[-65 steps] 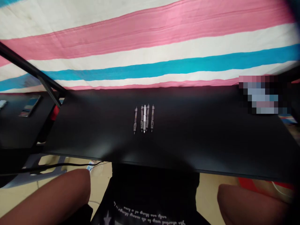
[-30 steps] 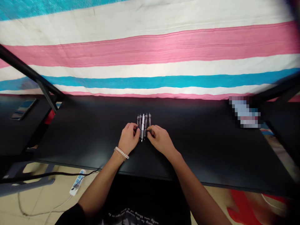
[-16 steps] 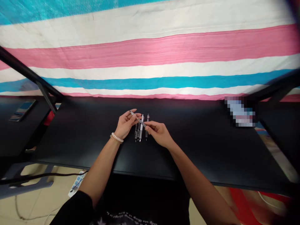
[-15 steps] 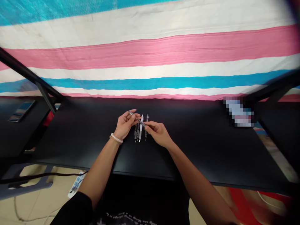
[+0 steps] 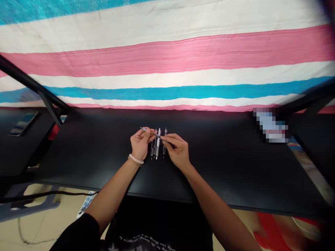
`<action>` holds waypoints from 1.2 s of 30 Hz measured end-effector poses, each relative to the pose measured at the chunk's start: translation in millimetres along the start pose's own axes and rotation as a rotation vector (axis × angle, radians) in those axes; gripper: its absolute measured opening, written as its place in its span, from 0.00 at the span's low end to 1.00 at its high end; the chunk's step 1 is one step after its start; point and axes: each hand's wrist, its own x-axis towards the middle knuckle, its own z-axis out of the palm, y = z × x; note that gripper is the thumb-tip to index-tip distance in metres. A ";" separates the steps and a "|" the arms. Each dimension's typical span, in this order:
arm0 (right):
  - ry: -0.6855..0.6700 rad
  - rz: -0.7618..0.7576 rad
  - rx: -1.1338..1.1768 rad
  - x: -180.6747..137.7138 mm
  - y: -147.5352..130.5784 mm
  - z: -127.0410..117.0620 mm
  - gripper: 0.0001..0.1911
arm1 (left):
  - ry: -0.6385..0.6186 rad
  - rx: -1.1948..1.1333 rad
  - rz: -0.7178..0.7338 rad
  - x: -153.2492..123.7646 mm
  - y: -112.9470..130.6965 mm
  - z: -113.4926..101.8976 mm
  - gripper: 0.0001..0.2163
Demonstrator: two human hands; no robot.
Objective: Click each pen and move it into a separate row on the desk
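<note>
The slim grey pen [image 5: 151,132] sits across both hands, pinched near one end by the right hand [image 5: 176,150], with the left hand [image 5: 140,143] curled closed on the other, just above four pens [image 5: 157,146]. Lots of open tabletop [image 5: 78,164] either side of those pens, and its near edge [image 5: 78,184] is well below them.

White lettering runs in lines across the person's black T-shirt [image 5: 142,238], upside down in this view and too blurred to read, beside a printed white star [image 5: 112,248]. The pens [image 5: 157,147] show no legible print, and the pixelated object [image 5: 270,127] on the table's far right is unreadable.
</note>
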 end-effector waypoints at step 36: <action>0.103 0.176 0.139 -9.4 11.0 4.1 0.09 | 0.045 -0.016 -0.009 2.3 5.9 -8.0 0.18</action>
